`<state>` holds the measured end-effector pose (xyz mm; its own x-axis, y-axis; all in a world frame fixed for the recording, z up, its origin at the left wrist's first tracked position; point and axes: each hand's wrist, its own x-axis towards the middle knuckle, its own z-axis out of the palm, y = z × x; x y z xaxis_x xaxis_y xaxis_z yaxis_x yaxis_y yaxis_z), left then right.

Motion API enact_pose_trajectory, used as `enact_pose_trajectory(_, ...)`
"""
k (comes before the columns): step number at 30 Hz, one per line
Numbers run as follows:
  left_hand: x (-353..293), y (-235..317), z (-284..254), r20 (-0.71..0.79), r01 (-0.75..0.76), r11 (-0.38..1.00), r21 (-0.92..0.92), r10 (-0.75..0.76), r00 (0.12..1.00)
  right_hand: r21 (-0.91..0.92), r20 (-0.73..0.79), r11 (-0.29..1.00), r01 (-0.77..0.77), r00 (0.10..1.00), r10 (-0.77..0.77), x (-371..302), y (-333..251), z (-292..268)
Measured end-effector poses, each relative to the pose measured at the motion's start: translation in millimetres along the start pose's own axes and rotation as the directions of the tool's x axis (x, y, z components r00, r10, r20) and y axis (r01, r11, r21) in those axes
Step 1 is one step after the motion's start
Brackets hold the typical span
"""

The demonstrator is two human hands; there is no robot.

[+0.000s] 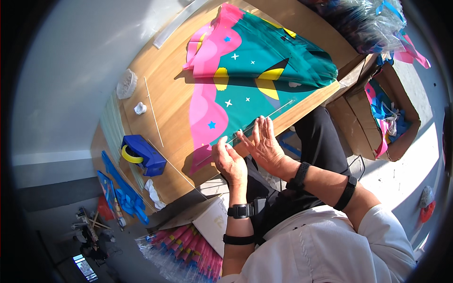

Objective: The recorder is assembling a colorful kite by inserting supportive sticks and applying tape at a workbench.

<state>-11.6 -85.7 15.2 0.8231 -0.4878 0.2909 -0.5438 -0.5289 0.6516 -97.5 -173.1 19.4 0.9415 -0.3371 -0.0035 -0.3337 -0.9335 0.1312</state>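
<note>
A glossy green and pink printed sheet (245, 101) with yellow shapes and white stars lies on the wooden table, its far part folded over in loose layers. Along its near edge runs a thin pale rod (281, 107). My left hand (230, 162) is closed at this edge, fingers curled and thumb up against the rod and sheet. Just right of it, my right hand (264, 146) lies with fingers stretched out and slightly apart, their tips on the rod and sheet edge. The fingers partly hide the rod between them.
A blue tape dispenser (150, 155) with yellow tape stands on the table's left. Near it lie thin rods (154, 113), a white brush (126, 84) and blue ribbons (127, 195). An open cardboard box (354, 111) stands right; a box of pink bundles (181, 243) is below left.
</note>
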Motion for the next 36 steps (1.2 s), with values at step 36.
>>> enact_pose_trajectory(36, -19, -3, -4, 0.377, -0.233, 0.827, 0.512, 0.028, 0.926, 0.326, -0.219, 0.899, 0.292, 0.949, -0.228, 1, 39, 21)
